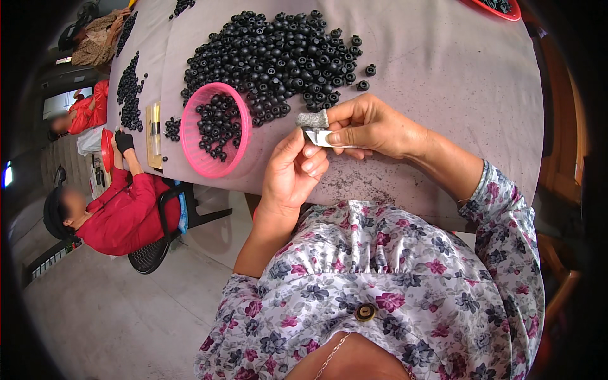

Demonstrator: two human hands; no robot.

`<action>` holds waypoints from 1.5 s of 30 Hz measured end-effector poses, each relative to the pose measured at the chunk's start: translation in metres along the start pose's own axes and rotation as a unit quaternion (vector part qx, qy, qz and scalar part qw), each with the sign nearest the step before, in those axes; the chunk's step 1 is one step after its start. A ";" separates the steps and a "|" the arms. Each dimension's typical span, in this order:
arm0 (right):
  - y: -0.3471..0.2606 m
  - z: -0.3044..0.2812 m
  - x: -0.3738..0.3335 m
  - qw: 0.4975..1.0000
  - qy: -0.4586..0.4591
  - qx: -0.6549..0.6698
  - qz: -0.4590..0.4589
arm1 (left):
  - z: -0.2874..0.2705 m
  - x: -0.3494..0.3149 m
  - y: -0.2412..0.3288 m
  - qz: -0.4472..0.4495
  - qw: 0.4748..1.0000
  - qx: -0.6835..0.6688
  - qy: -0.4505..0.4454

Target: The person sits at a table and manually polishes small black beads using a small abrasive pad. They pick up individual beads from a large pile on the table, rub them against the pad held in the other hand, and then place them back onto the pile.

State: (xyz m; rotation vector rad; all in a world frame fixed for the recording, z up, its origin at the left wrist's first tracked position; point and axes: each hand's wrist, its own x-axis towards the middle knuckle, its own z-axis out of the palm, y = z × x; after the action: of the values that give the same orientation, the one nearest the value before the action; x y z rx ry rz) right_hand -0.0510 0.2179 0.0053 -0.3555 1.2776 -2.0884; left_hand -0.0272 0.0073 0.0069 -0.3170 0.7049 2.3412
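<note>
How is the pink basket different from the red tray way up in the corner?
The round pink plastic mesh basket shows whole, beside the big heap of small black round parts; the red tray is cut off by the picture's top edge. The basket's wall looks taller; the tray's rim looks low. Both hold black parts.

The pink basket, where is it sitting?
The pink basket lies on the table left of both hands, against the big pile of black beads.

Small silvery-white packet (321,137) pinched just right of pink basket (215,130); lit bluish screen (7,174) far left of it.
</note>
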 end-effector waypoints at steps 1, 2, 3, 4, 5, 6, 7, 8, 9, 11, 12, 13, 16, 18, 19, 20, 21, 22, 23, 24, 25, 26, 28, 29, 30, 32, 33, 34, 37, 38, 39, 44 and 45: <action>0.000 0.000 0.000 1.000 0.002 0.002 -0.001 | 0.001 0.000 0.000 0.001 1.000 0.006 -0.003; 0.001 0.000 0.000 1.000 0.003 0.004 -0.001 | 0.002 0.000 0.001 0.002 1.000 0.012 -0.006; 0.001 0.000 0.000 1.000 0.005 0.006 -0.002 | 0.003 0.000 0.001 0.003 1.000 0.018 -0.009; 0.001 0.001 0.000 1.000 0.007 0.009 0.000 | 0.002 0.000 0.001 0.006 1.000 0.026 -0.011; 0.001 0.001 0.000 1.000 0.009 0.011 0.001 | -0.001 0.000 0.001 0.009 0.999 0.035 -0.013; 0.001 0.001 0.000 1.000 0.011 0.014 0.003 | -0.003 0.000 0.001 0.012 0.999 0.043 -0.015; 0.002 0.001 0.000 1.000 0.015 0.022 0.003 | -0.004 0.000 0.000 0.015 0.998 0.048 -0.022; 0.003 0.000 0.001 0.999 0.019 0.030 0.003 | -0.005 0.000 0.000 0.018 0.998 0.053 -0.030; 0.004 -0.001 0.001 0.999 0.023 0.038 0.004 | -0.006 0.000 -0.001 0.021 0.997 0.057 -0.037; 0.003 -0.001 0.001 0.999 0.021 0.037 0.007 | -0.004 0.000 0.000 0.021 0.997 0.061 -0.036; 0.002 -0.002 0.001 0.999 0.020 0.037 0.009 | -0.004 0.001 0.000 0.021 0.997 0.062 -0.036; 0.001 -0.002 0.001 0.999 0.012 0.030 0.007 | -0.004 0.001 0.000 0.023 0.998 0.056 -0.030; -0.002 -0.002 0.001 1.000 -0.007 0.019 0.000 | -0.004 0.003 0.000 0.028 0.999 0.041 -0.020; -0.002 -0.002 0.000 1.000 -0.016 0.024 -0.010 | -0.004 0.004 0.001 0.031 0.999 0.036 -0.019; -0.001 -0.003 0.000 1.000 -0.016 0.023 -0.009 | -0.004 0.004 0.001 0.032 0.999 0.037 -0.018; 0.000 -0.003 0.000 1.000 -0.016 0.022 -0.009 | -0.004 0.004 0.001 0.033 0.999 0.037 -0.018; 0.000 -0.003 0.000 1.000 -0.015 0.020 -0.008 | -0.004 0.004 0.000 0.034 0.999 0.038 -0.017; 0.000 -0.003 0.000 1.000 -0.013 0.024 -0.006 | -0.004 0.004 0.000 0.034 0.998 0.040 -0.019; 0.000 -0.003 0.000 1.000 -0.010 0.028 -0.005 | -0.004 0.005 0.000 0.034 0.998 0.042 -0.022; 0.000 -0.003 0.000 0.999 -0.008 0.031 -0.003 | -0.004 0.005 0.000 0.034 0.998 0.044 -0.024; 0.000 -0.003 0.001 1.000 -0.010 0.029 -0.004 | -0.004 0.004 0.000 0.032 0.998 0.044 -0.022; 0.001 -0.003 0.001 1.000 -0.012 0.026 -0.005 | -0.003 0.004 0.000 0.029 0.998 0.044 -0.020; 0.002 -0.003 0.001 1.000 -0.007 0.027 -0.003 | 0.002 0.001 0.001 0.013 0.999 0.033 -0.016; 0.002 -0.003 0.001 1.000 0.000 0.030 0.001 | 0.006 0.000 0.003 -0.001 1.000 0.021 -0.014; 0.002 -0.003 0.001 0.999 0.007 0.034 0.004 | 0.008 -0.002 0.006 -0.014 1.000 0.010 -0.011; 0.004 -0.007 0.003 0.995 0.023 0.100 -0.018 | 0.009 -0.003 0.019 -0.004 0.997 -0.063 -0.055; 0.006 -0.010 0.004 0.990 0.033 0.132 -0.029 | 0.009 -0.004 0.029 0.000 0.992 -0.099 -0.076; 0.008 -0.013 0.004 0.987 0.039 0.155 -0.026 | 0.012 -0.005 0.043 0.032 0.992 -0.105 -0.063; 0.006 -0.013 0.004 0.979 0.062 0.192 -0.034 | 0.024 -0.004 0.062 0.125 0.992 -0.001 -0.015; 0.007 -0.013 0.006 0.978 0.070 0.195 -0.035 | 0.025 -0.002 0.058 0.150 0.986 0.074 0.005; 0.006 -0.013 0.007 0.976 0.076 0.198 -0.040 | 0.026 0.001 0.052 0.174 0.973 0.149 0.024; 0.004 -0.011 0.007 0.970 0.099 0.216 -0.047 | 0.004 0.021 0.009 0.283 0.804 0.507 0.129; 0.004 -0.011 0.006 0.970 0.102 0.217 -0.045 | 0.002 0.023 0.006 0.299 0.768 0.549 0.137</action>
State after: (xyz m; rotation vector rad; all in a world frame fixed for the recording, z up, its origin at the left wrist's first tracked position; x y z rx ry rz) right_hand -0.0597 0.2198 -0.0043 -0.0043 0.8851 -2.4581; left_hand -0.0487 0.0166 0.0019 0.1453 2.4284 1.9347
